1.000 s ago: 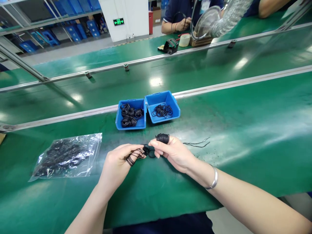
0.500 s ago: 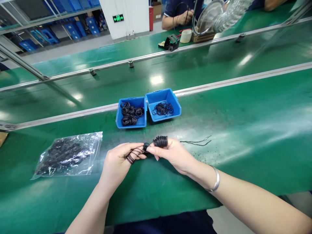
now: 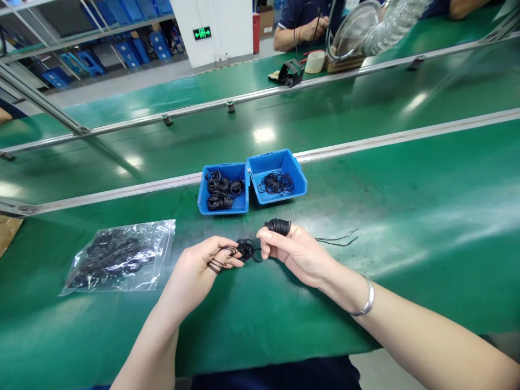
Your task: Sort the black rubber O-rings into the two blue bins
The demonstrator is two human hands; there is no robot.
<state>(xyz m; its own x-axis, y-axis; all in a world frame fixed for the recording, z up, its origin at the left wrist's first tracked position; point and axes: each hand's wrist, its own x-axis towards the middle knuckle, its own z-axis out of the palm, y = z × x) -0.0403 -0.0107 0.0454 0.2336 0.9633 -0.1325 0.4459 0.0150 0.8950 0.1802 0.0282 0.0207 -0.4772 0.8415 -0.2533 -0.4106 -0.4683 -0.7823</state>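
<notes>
My left hand (image 3: pixel 203 262) is closed on a loose bunch of thin black rubber rings (image 3: pixel 245 249), some looped round its fingers. My right hand (image 3: pixel 296 252) wears a thick stack of similar rings (image 3: pixel 278 226) round a finger. Its thumb and fingertips pinch one ring (image 3: pixel 257 255), which hangs between the hands beside the bunch. Behind the hands, the left blue bin (image 3: pixel 223 210) holds several bundled coils of rings (image 3: pixel 220 189). Loose rings (image 3: pixel 277 183) lie in the right blue bin (image 3: pixel 301 187). Two thin black strands (image 3: pixel 337 238) stretch out on the table right of my right hand.
A clear plastic bag (image 3: pixel 164 238) with black contents lies to the left on the green table (image 3: pixel 260 325). A metal strip (image 3: pixel 385 138) runs behind the bins. Across the bench are a co-worker's hand (image 3: pixel 314 28), a tape roll (image 3: pixel 314 62) and a ducted hood (image 3: pixel 351 32).
My hands have drawn apart; the right moved slightly right and up with one ring pinched. More of the bunch in my left hand shows. The whole view has shifted slightly.
</notes>
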